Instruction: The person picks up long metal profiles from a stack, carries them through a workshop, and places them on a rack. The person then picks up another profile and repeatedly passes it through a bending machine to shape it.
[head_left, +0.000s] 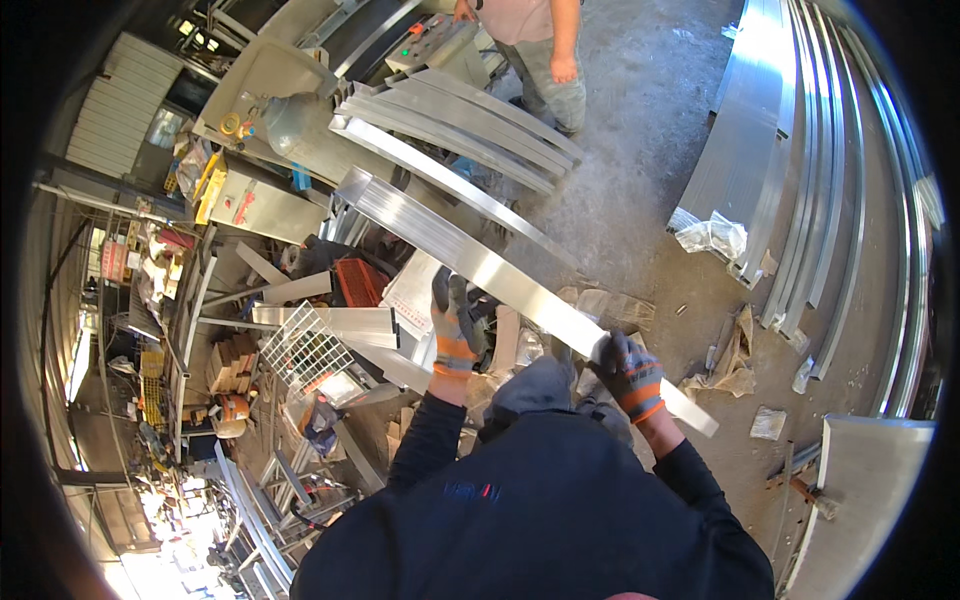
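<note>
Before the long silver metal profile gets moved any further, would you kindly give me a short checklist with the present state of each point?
1. Right hand, in a grey glove with an orange cuff, closed around the long silver metal profile near its close end: ok.
2. Left hand, gloved alike, against the profile's edge; whether it grips cannot be told: cannot tell.
3. Both hands gloved: ok.
4. Far end of the profile free of the stacked grey metal sheets: cannot tell, they overlap in this view.
5. Second person stands beyond the far end, near the line of the profile: not ok.
6. Concrete floor littered with crumpled wrapping scraps near the feet: not ok.
</note>
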